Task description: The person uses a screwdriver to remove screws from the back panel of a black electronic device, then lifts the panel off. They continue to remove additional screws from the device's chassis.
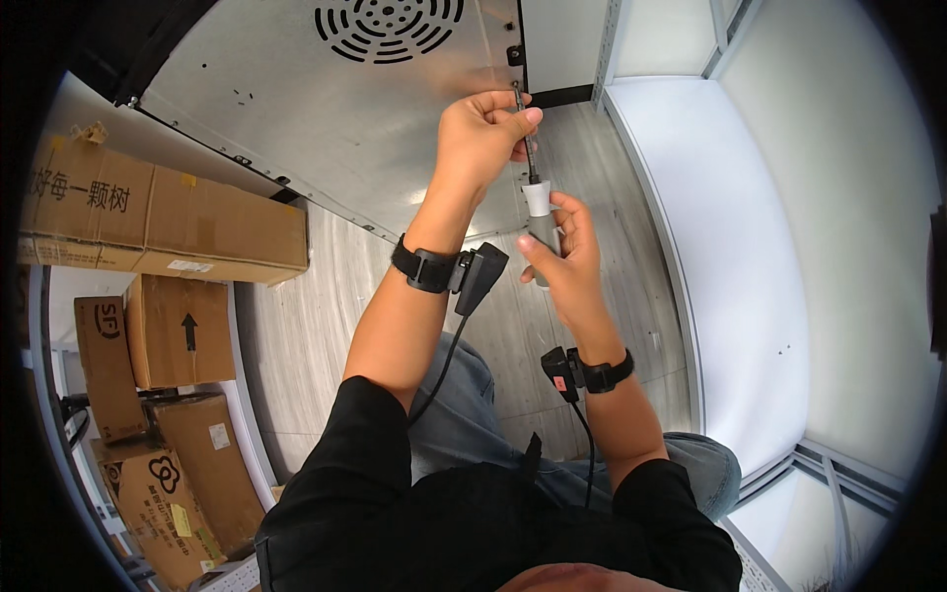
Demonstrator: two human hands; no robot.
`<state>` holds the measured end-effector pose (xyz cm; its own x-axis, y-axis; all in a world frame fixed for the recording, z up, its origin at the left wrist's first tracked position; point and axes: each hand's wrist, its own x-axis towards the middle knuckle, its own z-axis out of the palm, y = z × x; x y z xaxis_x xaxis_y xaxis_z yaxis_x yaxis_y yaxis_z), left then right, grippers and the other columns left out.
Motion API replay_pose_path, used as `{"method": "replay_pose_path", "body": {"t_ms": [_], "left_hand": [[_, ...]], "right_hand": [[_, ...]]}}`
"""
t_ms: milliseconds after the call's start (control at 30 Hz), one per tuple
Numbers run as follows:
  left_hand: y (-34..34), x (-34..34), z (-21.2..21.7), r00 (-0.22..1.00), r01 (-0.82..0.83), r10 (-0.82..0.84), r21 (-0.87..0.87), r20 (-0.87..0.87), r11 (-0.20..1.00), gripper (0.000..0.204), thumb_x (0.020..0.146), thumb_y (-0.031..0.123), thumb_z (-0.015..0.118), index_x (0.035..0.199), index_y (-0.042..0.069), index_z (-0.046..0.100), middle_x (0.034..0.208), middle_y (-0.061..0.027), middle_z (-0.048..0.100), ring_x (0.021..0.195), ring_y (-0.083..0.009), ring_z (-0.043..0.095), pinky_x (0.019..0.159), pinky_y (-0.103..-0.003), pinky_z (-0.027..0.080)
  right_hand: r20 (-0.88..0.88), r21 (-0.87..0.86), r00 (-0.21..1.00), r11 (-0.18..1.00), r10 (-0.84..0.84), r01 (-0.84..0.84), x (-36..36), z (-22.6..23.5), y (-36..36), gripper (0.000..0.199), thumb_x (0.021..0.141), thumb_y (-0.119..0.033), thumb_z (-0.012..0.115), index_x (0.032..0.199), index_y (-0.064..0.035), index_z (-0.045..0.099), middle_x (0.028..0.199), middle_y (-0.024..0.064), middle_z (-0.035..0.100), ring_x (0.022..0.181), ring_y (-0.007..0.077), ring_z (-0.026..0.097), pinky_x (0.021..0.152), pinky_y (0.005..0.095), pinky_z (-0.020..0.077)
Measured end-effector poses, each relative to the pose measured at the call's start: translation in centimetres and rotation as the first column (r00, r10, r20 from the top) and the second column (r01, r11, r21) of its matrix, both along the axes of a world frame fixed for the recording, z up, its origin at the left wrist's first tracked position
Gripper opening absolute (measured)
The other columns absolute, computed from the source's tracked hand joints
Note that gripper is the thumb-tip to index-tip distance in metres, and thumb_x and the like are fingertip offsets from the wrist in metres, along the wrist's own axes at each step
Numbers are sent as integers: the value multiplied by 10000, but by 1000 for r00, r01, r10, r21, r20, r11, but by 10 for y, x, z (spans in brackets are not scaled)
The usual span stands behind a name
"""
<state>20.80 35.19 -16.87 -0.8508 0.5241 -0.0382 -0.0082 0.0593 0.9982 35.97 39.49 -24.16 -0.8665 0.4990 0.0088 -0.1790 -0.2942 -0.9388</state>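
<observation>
A slim screwdriver (pixel 534 187), with a dark metal shaft, a white collar and a grey rounded handle, stands nearly upright above the pale wood-grain floor (pixel 296 345). Its long axis runs bottom to top, tip toward the edge of a matte grey metal panel (pixel 296 89) with a round slotted vent (pixel 389 25). The left hand (pixel 480 133) pinches the shaft near the tip; the right hand (pixel 562 261) curls closed around the handle. Brown cardboard boxes (pixel 168 222) lie stacked at left.
</observation>
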Motion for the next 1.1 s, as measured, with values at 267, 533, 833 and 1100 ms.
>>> {"method": "replay_pose_path", "body": {"t_ms": [267,533,833,1100], "left_hand": [[-2,-1,1,994,27,-37,89,106,996,187,909,54,534,1067,-17,606,860,-114,686,676,-159,662,619,-273,540],[-1,-3,2,998,14,-17,47,58,999,250,923,227,542,1016,15,637,857,-87,693,675,-135,651,617,-254,499],[5,-3,-3,995,-95,94,38,43,995,276,926,299,559,881,53,675,725,-50,685,562,-93,586,538,-221,428],[3,0,2,994,-75,69,63,89,995,246,919,245,527,884,45,666,698,-76,672,531,-104,585,500,-227,424]], "right_hand": [[-104,-387,928,845,357,-369,3,-11,19,472,903,-180,470,1332,-7,374,1007,125,591,803,202,632,600,309,523],[50,-228,971,950,232,-215,2,-15,11,439,883,-101,550,1288,8,422,1020,92,568,849,153,596,663,294,552],[87,39,994,996,72,-75,3,-10,7,499,790,-67,697,1195,-2,412,981,80,540,854,105,546,566,234,540],[104,13,992,997,71,-73,11,-4,6,470,782,-79,698,1167,3,441,941,71,543,796,93,542,533,227,510]]}}
